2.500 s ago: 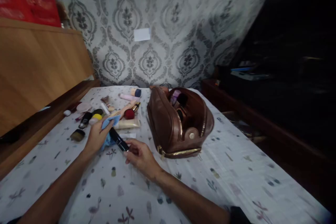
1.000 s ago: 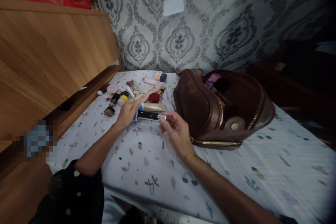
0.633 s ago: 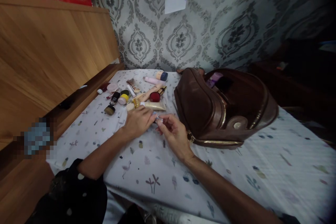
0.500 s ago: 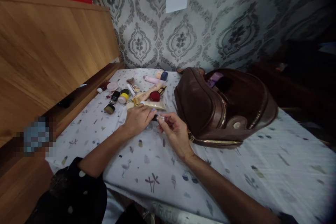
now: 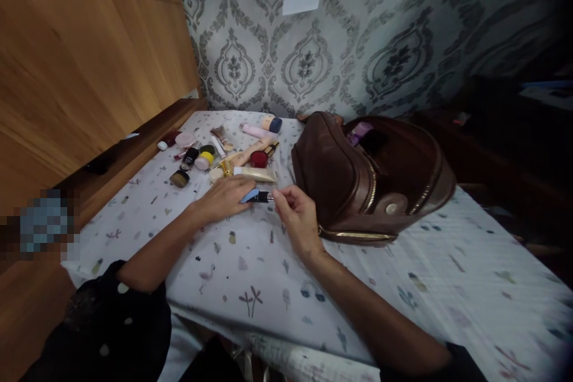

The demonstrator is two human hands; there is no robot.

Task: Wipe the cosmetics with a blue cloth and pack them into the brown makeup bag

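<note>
Between my hands, just above the patterned cloth, is a small black cosmetic tube with a clear, shiny end. The fingertips of my right hand pinch that shiny end. My left hand is closed at the other end, back of the hand up, its fingertips partly hidden. A light blue piece shows at the left fingers; I cannot tell what it is. Right behind the left hand lies a cream squeeze tube. Past it are a dark red round jar and a gold-coloured piece.
A brown leather bag stands open at the right, with a purple item inside. More cosmetics, such as a yellow-banded jar and a black bottle, lie at the left. A wooden panel borders the table's left side.
My left hand has drawn back to the left, leaving more of the black tube and the blue piece showing. The right fingers still pinch the shiny end. The view has shifted slightly.
</note>
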